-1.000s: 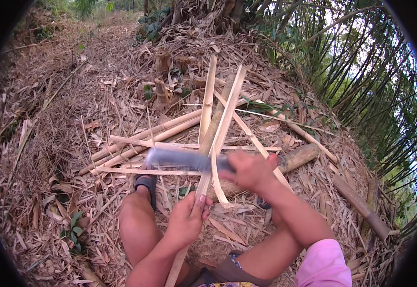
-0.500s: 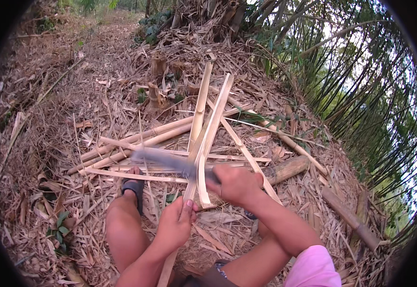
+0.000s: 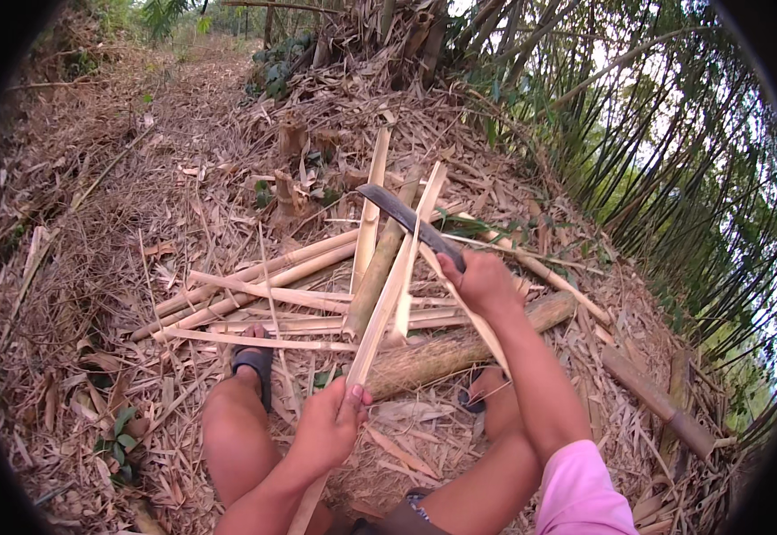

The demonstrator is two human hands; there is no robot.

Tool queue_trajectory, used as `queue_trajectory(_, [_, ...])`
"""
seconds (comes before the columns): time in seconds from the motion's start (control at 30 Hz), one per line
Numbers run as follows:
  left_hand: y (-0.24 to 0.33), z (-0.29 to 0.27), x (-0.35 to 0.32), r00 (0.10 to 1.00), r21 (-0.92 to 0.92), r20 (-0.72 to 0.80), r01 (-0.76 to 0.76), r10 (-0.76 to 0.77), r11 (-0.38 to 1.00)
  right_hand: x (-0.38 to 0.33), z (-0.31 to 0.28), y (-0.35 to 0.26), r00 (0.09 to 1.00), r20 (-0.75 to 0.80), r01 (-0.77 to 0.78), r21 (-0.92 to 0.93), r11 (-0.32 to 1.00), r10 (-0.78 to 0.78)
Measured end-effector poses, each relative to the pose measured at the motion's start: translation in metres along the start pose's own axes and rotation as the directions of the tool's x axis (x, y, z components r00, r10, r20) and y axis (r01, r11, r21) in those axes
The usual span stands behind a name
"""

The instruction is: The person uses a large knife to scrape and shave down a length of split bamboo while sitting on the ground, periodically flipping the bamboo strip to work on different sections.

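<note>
Head view: dry leaf litter (image 3: 94, 294) covers the ground all around the hands. Beyond them lies a pile of split bamboo strips (image 3: 254, 285), with a thick bamboo log (image 3: 460, 348) between the two forearms. The left hand (image 3: 330, 428) is closed around a long bamboo strip (image 3: 388, 299) that slants up and away from it. The right hand (image 3: 479, 281) grips the handle of a dark machete (image 3: 406, 218), its blade raised above the strip's far end.

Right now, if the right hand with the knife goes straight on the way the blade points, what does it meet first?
Probably nothing close. The right hand holds the knife raised, pointing up-left, seemingly above the split bamboo strips; farther that way are dry litter and stumps. Depth is unclear.
</note>
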State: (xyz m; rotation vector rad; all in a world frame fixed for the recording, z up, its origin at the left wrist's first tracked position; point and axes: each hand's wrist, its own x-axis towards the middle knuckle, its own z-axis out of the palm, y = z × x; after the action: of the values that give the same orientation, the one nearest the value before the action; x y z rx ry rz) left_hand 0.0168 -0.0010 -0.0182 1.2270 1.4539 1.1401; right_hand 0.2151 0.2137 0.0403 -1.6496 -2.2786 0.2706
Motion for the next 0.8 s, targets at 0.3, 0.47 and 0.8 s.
queue_trajectory(0.3, [0.001, 0.005, -0.006, 0.997, -0.019, 0.077, 0.030, -0.029, 0.999, 0.017, 0.002, 0.041, 0.984, -0.126, -0.104, 0.197, 0.975, 0.130])
queue_trajectory(0.47, [-0.011, 0.019, -0.005, 0.998, 0.008, 0.058, -0.038, 0.038, 0.999, 0.009, 0.022, 0.033, 0.965, -0.249, 0.078, -0.013, 0.997, -0.078])
queue_trajectory(0.8, [-0.009, 0.006, -0.007, 0.987, -0.154, 0.150, 0.085, -0.062, 0.984, 0.023, 0.029, 0.165, 0.778, -0.480, -0.348, 0.208, 0.914, 0.405])
